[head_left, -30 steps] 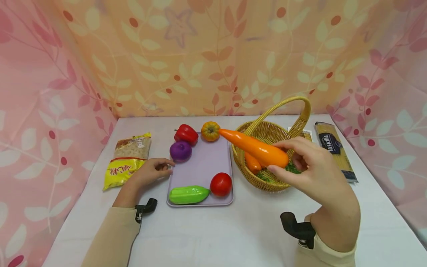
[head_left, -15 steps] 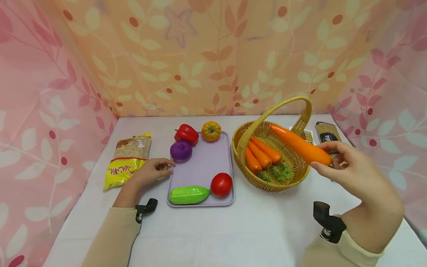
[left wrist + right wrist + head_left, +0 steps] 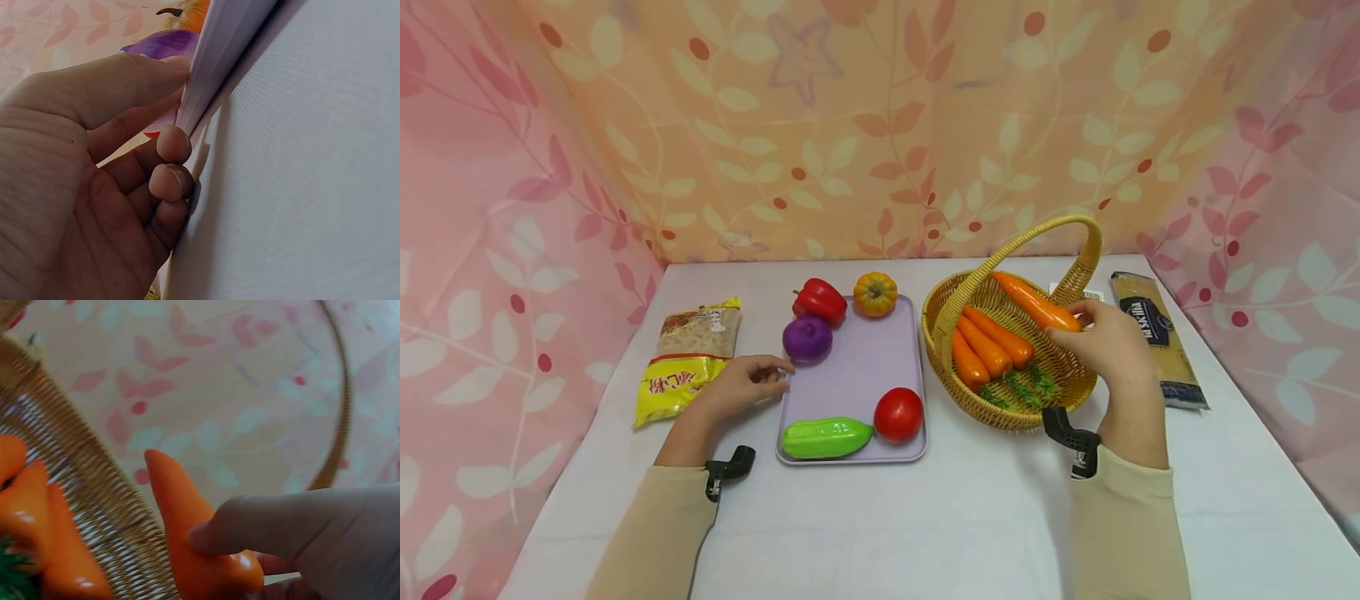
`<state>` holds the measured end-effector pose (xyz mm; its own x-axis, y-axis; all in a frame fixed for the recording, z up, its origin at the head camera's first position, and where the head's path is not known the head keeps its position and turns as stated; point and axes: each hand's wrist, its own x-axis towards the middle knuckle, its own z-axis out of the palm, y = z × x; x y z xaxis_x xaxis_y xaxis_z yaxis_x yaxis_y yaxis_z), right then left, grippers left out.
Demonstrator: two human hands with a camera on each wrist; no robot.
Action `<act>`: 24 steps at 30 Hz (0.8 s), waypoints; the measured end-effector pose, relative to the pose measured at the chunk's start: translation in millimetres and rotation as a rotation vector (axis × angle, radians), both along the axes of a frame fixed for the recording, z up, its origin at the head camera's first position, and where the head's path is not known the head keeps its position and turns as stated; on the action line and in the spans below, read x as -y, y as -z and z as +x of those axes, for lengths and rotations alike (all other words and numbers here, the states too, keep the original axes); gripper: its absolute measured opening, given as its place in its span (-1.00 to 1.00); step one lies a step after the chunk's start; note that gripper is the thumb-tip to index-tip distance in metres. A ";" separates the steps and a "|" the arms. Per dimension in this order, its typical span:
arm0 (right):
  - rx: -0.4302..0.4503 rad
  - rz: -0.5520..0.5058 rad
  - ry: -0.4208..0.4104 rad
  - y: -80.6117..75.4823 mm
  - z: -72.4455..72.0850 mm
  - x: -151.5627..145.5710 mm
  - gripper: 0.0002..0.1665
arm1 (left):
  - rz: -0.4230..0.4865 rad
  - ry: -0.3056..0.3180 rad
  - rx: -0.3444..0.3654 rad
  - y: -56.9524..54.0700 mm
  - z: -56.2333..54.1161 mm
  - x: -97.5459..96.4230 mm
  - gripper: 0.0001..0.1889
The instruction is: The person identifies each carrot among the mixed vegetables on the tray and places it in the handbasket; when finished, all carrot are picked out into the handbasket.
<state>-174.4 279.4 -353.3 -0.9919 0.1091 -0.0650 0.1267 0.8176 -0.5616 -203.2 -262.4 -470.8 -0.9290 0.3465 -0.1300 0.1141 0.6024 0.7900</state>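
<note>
My right hand (image 3: 1108,337) pinches the thick end of a large orange carrot (image 3: 1036,302) between thumb and fingers. The carrot is at the right inside of a wicker basket (image 3: 940,367), its tip pointing back and left. In the right wrist view my thumb presses on the carrot (image 3: 181,512) beside the woven wall. Several smaller carrots (image 3: 992,342) with green tops lie in the basket's left part. My left hand (image 3: 741,387) rests at the left rim of a lilac tray (image 3: 857,375), fingers relaxed. The left wrist view shows fingertips at the tray's rim (image 3: 203,75).
On or against the tray are a red bell pepper (image 3: 820,302), a purple onion-like vegetable (image 3: 807,339), a small pumpkin (image 3: 875,294), a tomato (image 3: 898,415) and a green ridged gourd (image 3: 827,438). A yellow food bag (image 3: 688,362) lies left, a pasta pack (image 3: 1157,342) right.
My right hand has carried the large carrot from over the basket's left side out to the right, then back and down into the basket's right side. The left hand has not moved.
</note>
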 end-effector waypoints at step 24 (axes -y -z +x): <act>0.018 0.240 -0.035 44.0 -25.6 31.0 -0.50 | -0.009 0.008 0.002 -3.9 -1.2 -2.4 -0.70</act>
<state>-200.0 248.5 -397.2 -0.9943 0.0886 -0.0589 0.1037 0.9314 -0.3489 -204.4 -260.0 -466.9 -0.9260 0.3525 -0.1353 0.1172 0.6089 0.7846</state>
